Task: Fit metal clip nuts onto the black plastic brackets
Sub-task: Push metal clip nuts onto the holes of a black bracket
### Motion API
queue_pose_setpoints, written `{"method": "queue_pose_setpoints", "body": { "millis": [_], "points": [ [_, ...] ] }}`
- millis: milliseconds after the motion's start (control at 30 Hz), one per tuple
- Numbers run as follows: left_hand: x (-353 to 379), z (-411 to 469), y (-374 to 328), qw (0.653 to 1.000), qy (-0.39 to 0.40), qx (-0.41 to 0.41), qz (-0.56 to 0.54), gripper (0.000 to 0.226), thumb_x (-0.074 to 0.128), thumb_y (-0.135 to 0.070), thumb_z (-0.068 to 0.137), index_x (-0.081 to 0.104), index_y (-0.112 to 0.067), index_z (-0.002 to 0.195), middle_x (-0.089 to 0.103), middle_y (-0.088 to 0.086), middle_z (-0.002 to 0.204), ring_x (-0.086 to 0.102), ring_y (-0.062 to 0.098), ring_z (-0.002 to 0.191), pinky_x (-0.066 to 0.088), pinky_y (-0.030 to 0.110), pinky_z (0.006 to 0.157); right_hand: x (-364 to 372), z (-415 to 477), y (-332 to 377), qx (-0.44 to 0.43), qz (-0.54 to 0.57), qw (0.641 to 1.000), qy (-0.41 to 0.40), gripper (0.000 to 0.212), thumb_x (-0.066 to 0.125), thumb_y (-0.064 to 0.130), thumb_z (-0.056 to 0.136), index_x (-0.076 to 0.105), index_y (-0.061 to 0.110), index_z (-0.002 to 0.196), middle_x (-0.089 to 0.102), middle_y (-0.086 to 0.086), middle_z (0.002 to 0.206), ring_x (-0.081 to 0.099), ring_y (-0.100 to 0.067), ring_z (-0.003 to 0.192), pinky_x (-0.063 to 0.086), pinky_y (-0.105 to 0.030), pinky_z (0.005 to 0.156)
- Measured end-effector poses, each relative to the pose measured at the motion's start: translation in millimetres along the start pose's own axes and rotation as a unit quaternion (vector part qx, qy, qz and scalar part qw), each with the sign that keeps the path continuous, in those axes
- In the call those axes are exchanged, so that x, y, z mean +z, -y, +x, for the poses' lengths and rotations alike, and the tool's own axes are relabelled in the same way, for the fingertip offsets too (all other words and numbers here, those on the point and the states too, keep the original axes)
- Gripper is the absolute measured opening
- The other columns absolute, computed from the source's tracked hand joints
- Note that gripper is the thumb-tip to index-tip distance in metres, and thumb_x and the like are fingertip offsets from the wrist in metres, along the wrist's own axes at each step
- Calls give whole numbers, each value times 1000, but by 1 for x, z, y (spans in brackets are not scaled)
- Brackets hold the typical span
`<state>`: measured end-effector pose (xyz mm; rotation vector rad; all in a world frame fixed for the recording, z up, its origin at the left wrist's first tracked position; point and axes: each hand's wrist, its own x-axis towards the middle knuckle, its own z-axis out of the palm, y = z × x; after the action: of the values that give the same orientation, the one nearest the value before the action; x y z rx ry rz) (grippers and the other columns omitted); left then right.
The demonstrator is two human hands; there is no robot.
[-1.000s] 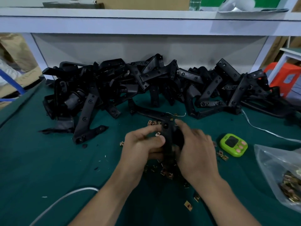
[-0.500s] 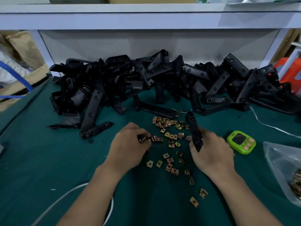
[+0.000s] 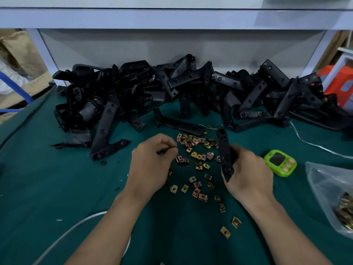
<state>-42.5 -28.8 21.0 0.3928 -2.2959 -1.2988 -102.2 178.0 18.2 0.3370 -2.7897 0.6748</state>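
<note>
- Beneath the green timer (image 3: 280, 163) and everything around it spreads a dark green table cover (image 3: 57, 188).
- Behind the timer, along the back wall, a pile of black plastic brackets (image 3: 172, 88) lies tangled.
- Right of the timer sits a clear plastic bag (image 3: 328, 188) with brassy pieces (image 3: 343, 209) heaped inside.
- Just left of the timer, the right hand (image 3: 248, 176) curls its fingers round one black bracket (image 3: 224, 150), which stands nearly upright.
- Farther left of the timer, the left hand (image 3: 150, 169) hovers with fingers curled, thumb and forefinger tips meeting. Whether they pinch a nut cannot be told.
- Left of the timer, between the two hands, loose metal clip nuts (image 3: 198, 155) lie scattered on the cover, a few trailing toward the person.
</note>
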Motion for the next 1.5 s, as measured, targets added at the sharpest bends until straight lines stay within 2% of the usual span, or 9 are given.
{"method": "queue_pose_setpoints", "body": {
  "millis": [167,400,500,600,733,867,1200,1400,1500],
  "points": [
    [5,-6,-10,981,69,-68,-169,33,77,-5,83,81,-38,83,78,-9,81,72,4,78,52,14,70,-9,-4,8,-18,5,1000,18,22,71,30,83,62,34,103,64,3,69,65,-35,74,38,-32,58],
    [5,-8,-9,993,32,-76,-85,34,74,-14,86,79,-48,87,74,-19,79,64,-3,69,46,10,62,-10,-3,6,-5,11,1000,23,30,71,30,86,66,34,115,68,2,75,67,-32,78,38,-30,61],
    [3,-9,-16,980,87,-96,-152,28,72,-14,91,81,-41,89,76,-11,88,66,4,83,48,17,75,-10,-3,6,-11,-4,1000,4,20,72,29,83,62,35,100,64,6,69,60,-29,68,37,-31,58],
    [1,-12,-21,952,185,-103,-220,26,70,-13,94,82,-36,98,73,-15,80,63,-3,76,48,10,74,-10,-2,5,-18,-37,999,-17,26,72,29,81,47,35,82,45,12,56,44,-24,58,28,-31,53],
    [4,-17,-22,927,229,-115,-274,17,77,-20,83,82,-26,98,69,-7,78,64,8,77,56,19,78,-8,-2,3,-36,-54,998,-22,19,73,27,79,58,34,89,43,12,55,44,-23,57,28,-31,53],
    [7,-17,-22,920,233,-125,-290,12,77,-25,79,81,-20,89,68,-3,76,64,9,74,55,19,74,-7,-2,4,-50,-73,996,-3,28,71,26,81,64,37,106,67,8,73,64,-25,72,31,-31,59],
    [16,-21,-26,932,221,-137,-253,24,56,2,100,65,-11,81,67,0,74,60,10,71,52,18,69,-5,-1,4,-42,-84,996,8,32,66,26,81,63,39,110,70,5,77,67,-29,76,32,-32,61],
    [16,-22,-26,928,178,-147,-293,3,76,-5,84,76,-5,87,73,9,75,66,13,65,54,19,62,-2,0,7,-38,-96,994,23,27,66,19,80,61,37,99,62,8,67,64,-24,70,32,-30,56],
    [11,-22,-27,914,175,-151,-333,22,84,-22,66,81,-10,84,75,13,78,69,15,65,56,21,60,-2,0,6,-41,-95,994,19,30,67,17,79,61,38,100,44,11,57,60,-23,64,31,-30,55]
  ]
}}
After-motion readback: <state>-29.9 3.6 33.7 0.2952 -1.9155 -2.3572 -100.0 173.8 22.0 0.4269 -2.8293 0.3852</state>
